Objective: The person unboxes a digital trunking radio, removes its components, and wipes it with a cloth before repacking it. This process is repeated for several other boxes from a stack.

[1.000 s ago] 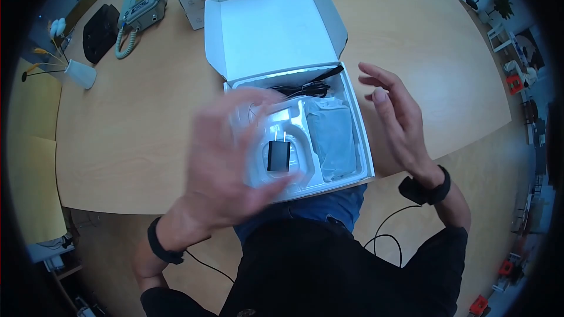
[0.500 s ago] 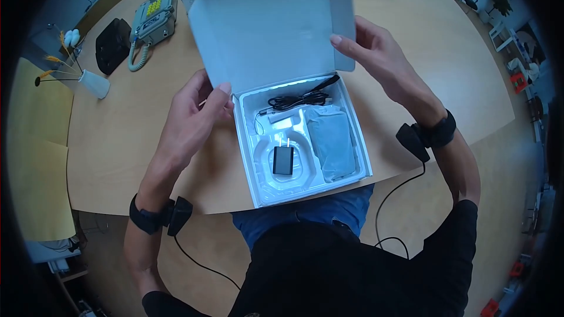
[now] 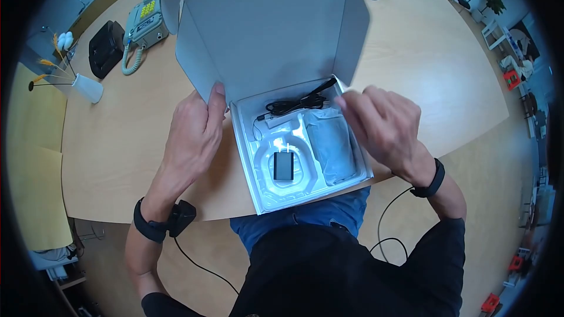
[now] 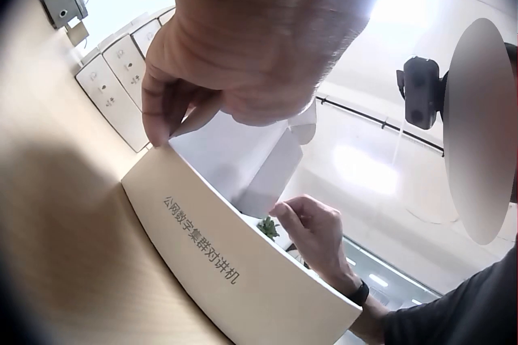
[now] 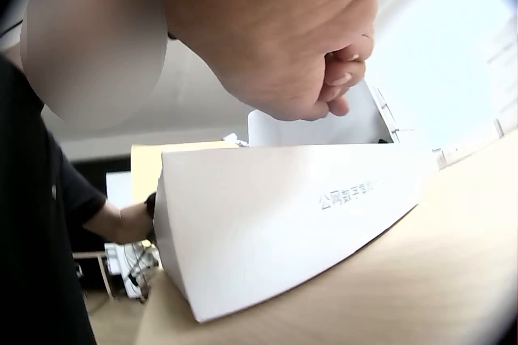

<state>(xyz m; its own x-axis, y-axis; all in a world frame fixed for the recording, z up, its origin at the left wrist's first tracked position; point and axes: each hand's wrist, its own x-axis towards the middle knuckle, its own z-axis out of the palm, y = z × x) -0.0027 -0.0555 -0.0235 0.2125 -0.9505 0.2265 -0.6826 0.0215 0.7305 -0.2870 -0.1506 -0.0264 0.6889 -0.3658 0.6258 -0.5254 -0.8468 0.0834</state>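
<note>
A white box (image 3: 242,158) lies on the table with its lid (image 3: 267,29) raised at the back. At the box's back left corner my left hand (image 3: 197,129) pinches the lower edge of the lid's side flap. My right hand (image 3: 382,117), fingers curled, is over the right edge near the back right corner; its fingertips show nothing between them in the right wrist view. Inside the tray (image 3: 258,191) are a black plug adapter (image 3: 284,166), a coiled black cable (image 3: 288,105) with a strap, and a wrapped pouch (image 3: 330,147).
A grey-green telephone (image 3: 144,23), a black case (image 3: 106,50) and a white vase (image 3: 88,88) stand at the table's left. White boxes (image 4: 113,90) stand behind in the left wrist view. The open box reaches the table's front edge.
The lid, first leaning back, has come more upright. Both hands moved to the box's back corners; the right hand then left the lid's right flap and came down towards me with curled fingers.
</note>
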